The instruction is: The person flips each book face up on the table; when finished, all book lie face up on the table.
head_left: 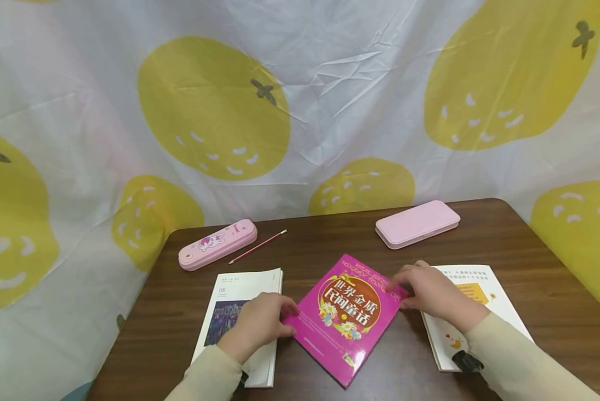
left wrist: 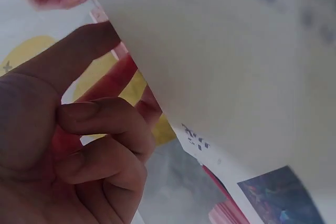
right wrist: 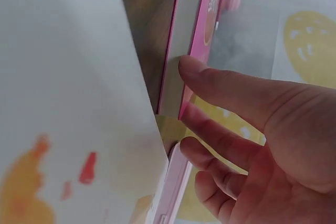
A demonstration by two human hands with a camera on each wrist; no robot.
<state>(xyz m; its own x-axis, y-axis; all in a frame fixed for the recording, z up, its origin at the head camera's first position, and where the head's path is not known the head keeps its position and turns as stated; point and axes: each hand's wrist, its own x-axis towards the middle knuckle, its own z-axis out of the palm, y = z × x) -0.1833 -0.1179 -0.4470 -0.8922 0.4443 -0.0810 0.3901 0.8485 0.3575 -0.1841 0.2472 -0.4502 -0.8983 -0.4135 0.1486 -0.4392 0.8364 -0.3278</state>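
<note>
A magenta storybook (head_left: pixel 330 340) lies turned at an angle between two white books, its cover facing up. My left hand (head_left: pixel 264 320) holds its left corner between thumb and fingers, with the forearm across the left white book (head_left: pixel 264 356). At the upper right corner, my right hand (head_left: pixel 427 292) grips the storybook; the right wrist view shows the thumb (right wrist: pixel 197 72) against its page edge and the index finger by the corner. The left wrist view shows the left hand (left wrist: pixel 89 124) beside the white book, which hides the storybook there. Under the right forearm lies another white book (head_left: pixel 447 345).
A pink pencil case with a rabbit print (head_left: pixel 229 239) lies at the back left, with a pencil (head_left: pixel 257 247) beside it. A plain pink case (head_left: pixel 417 223) lies at the back right. Behind the brown table (head_left: pixel 325 236) hangs a fruit-patterned cloth (head_left: pixel 305 111).
</note>
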